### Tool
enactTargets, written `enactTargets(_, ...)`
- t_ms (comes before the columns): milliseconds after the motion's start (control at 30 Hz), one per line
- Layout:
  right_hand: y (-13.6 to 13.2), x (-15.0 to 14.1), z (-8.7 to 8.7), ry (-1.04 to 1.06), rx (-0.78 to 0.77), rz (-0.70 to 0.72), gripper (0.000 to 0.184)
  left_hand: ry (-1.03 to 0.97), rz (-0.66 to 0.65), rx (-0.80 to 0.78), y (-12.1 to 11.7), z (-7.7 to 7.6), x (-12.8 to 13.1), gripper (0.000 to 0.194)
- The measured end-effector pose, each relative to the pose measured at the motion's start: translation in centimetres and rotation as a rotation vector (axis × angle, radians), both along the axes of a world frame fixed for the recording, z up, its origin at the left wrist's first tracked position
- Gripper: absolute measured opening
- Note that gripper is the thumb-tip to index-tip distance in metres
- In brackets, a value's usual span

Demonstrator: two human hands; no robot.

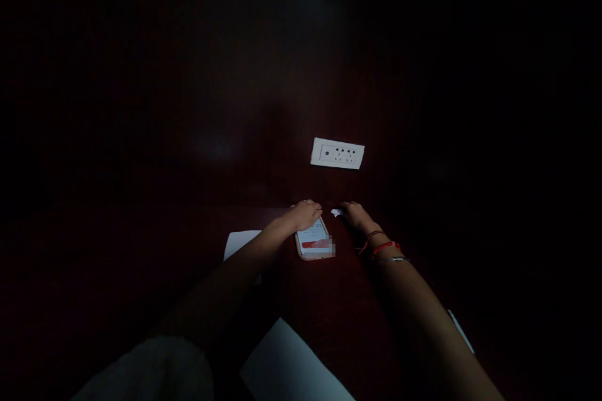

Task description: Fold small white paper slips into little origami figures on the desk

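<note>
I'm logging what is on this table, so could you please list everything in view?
Socket panel: 1, white, on the wall
Wall: 1, dark reddish-brown, behind the table
Table: 1, dark reddish-brown, under the hands
Phone: 1, pale pinkish case, under the left hand
Paper scrap: 1, white, at the right fingertips
Sheets: 2, whitish, one behind the left forearm, one at bottom centre
Pale flat piece: 1, whitish, beside the right forearm, mostly hidden
Bracelets: red (at least 1) and silvery (1), right wrist
Sleeve: 1, greyish, bottom left
Hands: 2, left and right, centre
</note>
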State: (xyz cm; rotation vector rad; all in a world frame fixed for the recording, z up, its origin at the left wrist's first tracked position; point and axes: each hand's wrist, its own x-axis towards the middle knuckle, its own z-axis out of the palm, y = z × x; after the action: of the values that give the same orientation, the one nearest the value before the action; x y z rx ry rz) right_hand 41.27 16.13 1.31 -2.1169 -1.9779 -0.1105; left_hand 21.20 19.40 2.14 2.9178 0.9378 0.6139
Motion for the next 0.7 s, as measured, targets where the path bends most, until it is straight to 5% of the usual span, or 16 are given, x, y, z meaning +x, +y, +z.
enactTargets(200,-2.9,-1.6,0.1,0.085,0.03,-0.029,0.03,-0.073,-0.033,0.027,-2.5,1.6,-1.0,0.029)
enactTargets(467,-10.1,-7.1,1.7,0.247,0.155,-0.036,0.027,-0.17,-0.055,0.063,-10.6,4.2,-6.5,0.028)
enactTargets(700,-20.6,-15.2,2.4,0.353,0.237,0.1,0.026,-0.228,-0.047,0.062,-20.0,1.5,-12.5,0.025)
